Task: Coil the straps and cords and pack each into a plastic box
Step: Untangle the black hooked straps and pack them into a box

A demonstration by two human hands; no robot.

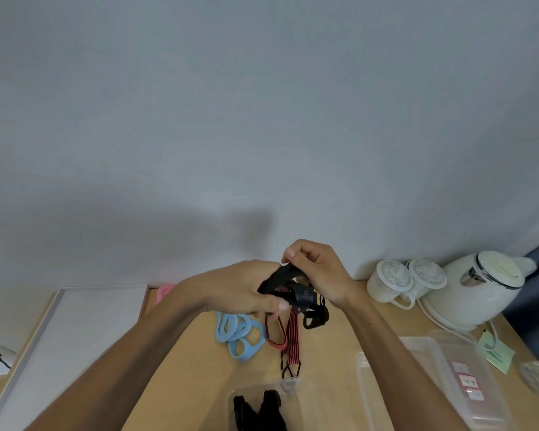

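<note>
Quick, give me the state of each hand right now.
Left hand: gripping the black strap.
Right hand: pinching the same strap.

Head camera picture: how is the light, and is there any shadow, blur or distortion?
Head view: soft, even light, no strong glare; the arms cast a broad dim shadow on the wall; the wide-angle lens splays the white tray outward at the left; the black strap gripped by left hand and right hand looks slightly soft.

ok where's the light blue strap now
In the head view, the light blue strap lies on the table, just below the left hand and left of the red cord.
</note>
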